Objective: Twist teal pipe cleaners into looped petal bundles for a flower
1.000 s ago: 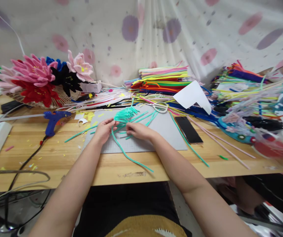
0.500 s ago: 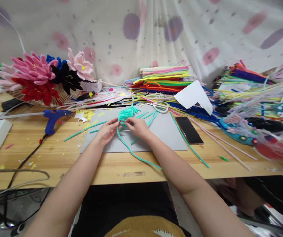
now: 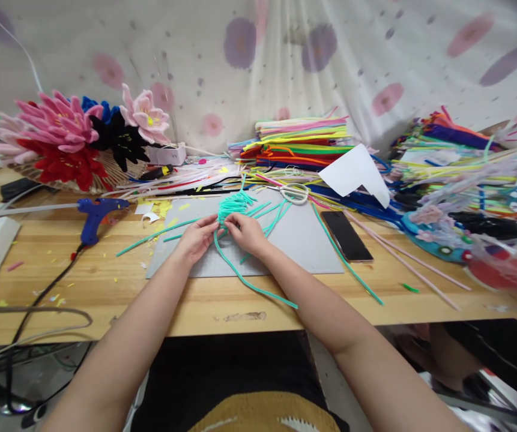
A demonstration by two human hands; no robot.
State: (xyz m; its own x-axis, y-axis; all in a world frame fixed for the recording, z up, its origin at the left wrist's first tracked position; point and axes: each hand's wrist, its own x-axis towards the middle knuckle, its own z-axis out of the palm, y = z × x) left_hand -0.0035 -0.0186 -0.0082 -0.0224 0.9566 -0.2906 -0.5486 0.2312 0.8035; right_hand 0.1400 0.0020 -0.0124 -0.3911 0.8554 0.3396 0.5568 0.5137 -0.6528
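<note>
Between my hands, over the grey cutting mat, is a bundle of turquoise pipe cleaners with many short bent loops. My left hand pinches its near left edge, fingers closed on it. From the right, my right hand closes thumb and fingertips on the bundle's near edge. One long turquoise pipe cleaner trails from the bundle toward the table's front edge. More loose turquoise pipe cleaners lie on the mat around and behind my hands. My fingertips partly hide the gripped part.
Scissors and a phone lie right of my hands. A blue glue gun with a cord is on the left, before pipe-cleaner flowers. Stacked coloured pipe cleaners and a white paper piece are behind.
My right hand has shifted slightly left, closer to my left fingertips on the bundle. The trailing pipe cleaner's end has moved a little to the right.
</note>
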